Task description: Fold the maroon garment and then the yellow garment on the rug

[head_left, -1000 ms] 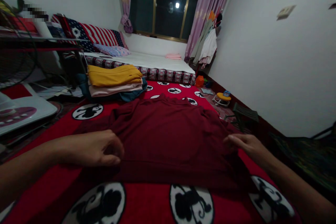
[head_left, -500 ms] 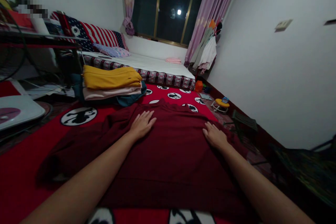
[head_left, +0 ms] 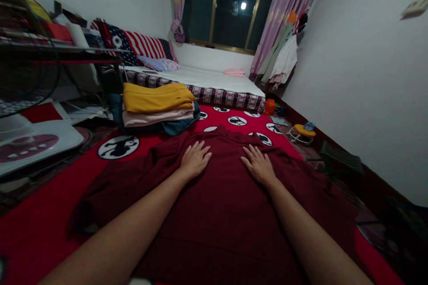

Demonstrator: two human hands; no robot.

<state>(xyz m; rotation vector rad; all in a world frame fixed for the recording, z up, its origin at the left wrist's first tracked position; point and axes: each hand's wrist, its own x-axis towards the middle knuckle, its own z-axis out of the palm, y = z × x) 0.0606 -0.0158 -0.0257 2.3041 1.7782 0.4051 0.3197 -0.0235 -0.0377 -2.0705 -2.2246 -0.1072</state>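
A dark maroon long-sleeved top [head_left: 227, 205] lies spread over a red blanket [head_left: 36, 227] with black-and-white round prints. On the upper left part of the top, my left hand [head_left: 195, 160] rests flat with fingers apart. My right hand [head_left: 259, 164] lies palm down on its upper right part, fingers spread. Neither hand grips the cloth. Beyond the left sleeve sits a stack of folded clothes: a mustard-yellow garment [head_left: 157, 97] on top, a pale pink one [head_left: 150, 118] under it, and a teal one [head_left: 180, 125] at the bottom.
Behind the stack stands a bed [head_left: 207, 80] with a white sheet and a patterned side. At left are a cluttered table [head_left: 76, 48] and a white tray-like surface [head_left: 63, 138]. A yellow-topped stool [head_left: 304, 131] and a dark green folding stool [head_left: 343, 158] stand along the right wall.
My right hand has moved inward, closer to my left hand, over the top. The right sleeve now lies more spread out to the right. The view has turned somewhat left.
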